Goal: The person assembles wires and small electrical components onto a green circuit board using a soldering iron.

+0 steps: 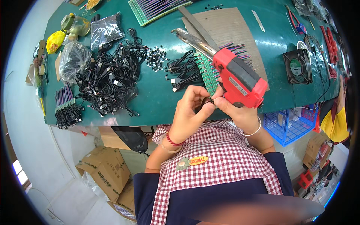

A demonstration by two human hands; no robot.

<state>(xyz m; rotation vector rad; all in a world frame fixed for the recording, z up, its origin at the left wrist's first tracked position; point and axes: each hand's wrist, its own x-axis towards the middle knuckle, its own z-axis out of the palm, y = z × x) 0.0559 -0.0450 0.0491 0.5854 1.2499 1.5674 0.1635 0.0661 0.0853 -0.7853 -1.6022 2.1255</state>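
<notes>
Just beyond the table's near edge, my left hand (pixel 191 110) is closed in a pinch on a thin black cable (pixel 204 104), with part of the cable looped between the fingers. My right hand (pixel 238 114) grips a red and black soldering gun (pixel 242 80), whose long metal nose points up and to the left. Its thumb and fingertips also meet the cable end beside my left thumb; the exact tip is too small to make out. Right behind the fingers lies a green circuit board strip (pixel 206 69) with coloured wires. Black USB cables (pixel 185 71) lie to its left.
A large heap of black cables (pixel 107 78) covers the left side, beside small connectors (pixel 156 59). Under the board strip lies a brown sheet (pixel 243 32) with a metal bar (pixel 198 28). A black fan (pixel 297 66) stands right; a blue crate (pixel 290 127) sits below the table.
</notes>
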